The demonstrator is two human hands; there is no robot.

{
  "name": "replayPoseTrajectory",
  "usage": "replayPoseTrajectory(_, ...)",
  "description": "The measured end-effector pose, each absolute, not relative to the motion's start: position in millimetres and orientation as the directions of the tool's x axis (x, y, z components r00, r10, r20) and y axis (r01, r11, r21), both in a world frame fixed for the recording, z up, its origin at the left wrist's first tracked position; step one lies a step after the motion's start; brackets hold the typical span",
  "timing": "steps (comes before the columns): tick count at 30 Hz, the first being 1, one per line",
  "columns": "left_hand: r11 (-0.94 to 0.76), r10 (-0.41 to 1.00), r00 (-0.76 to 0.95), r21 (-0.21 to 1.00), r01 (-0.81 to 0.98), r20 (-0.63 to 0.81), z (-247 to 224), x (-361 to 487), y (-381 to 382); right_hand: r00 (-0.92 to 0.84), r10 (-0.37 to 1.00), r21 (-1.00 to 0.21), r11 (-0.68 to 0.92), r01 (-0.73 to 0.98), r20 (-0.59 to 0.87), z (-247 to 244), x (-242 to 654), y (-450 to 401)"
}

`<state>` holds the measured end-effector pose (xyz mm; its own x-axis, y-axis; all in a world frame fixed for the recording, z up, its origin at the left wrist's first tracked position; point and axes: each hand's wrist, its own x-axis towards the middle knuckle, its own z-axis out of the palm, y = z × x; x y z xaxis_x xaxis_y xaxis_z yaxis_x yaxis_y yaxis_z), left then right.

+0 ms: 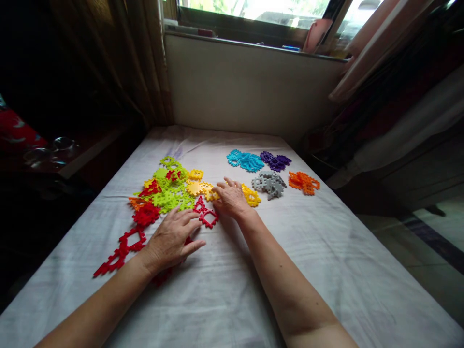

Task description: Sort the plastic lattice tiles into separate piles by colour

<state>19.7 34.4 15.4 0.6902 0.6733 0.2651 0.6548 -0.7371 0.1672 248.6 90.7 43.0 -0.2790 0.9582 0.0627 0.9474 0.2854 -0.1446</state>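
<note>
My left hand (176, 240) lies with its fingers spread over red pieces, which show under and below it. Close to its fingertips is a red ring-like piece (209, 219). My right hand (231, 198) rests over yellow pieces (251, 195); its fingers are partly curled, and whether they grip one cannot be made out. Lime green pieces (174, 195) are heaped beyond my left hand, with some red and orange ones among them. More red pieces (132, 240) stretch to the left of that hand.
Blue (246, 161), purple (276, 161), grey (270, 184) and orange (304, 183) piles sit at the back right of the cloth-covered table (290, 270). A wall and window are behind. Curtains (123, 58) hang at left; glass items (63, 144) stand on a side surface.
</note>
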Motion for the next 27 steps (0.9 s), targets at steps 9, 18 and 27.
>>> replayPoseTrajectory(9,-0.780,0.623,0.726,0.157,0.606,0.291,3.9,34.0,33.5,-0.246,0.958,-0.204,0.272,0.940,0.146,50.9,263.4,95.7)
replayPoseTrajectory(18,-0.733,0.670,0.623,0.231,0.640,0.403,16.5,16.4,38.4,0.274,0.956,-0.273,-0.238,0.932,0.101,55.9,325.6,94.7)
replayPoseTrajectory(27,-0.709,0.689,0.560,0.271,0.651,0.459,17.6,10.2,44.7,0.281,0.959,-0.242,-0.264,0.934,0.039,55.2,317.7,95.7)
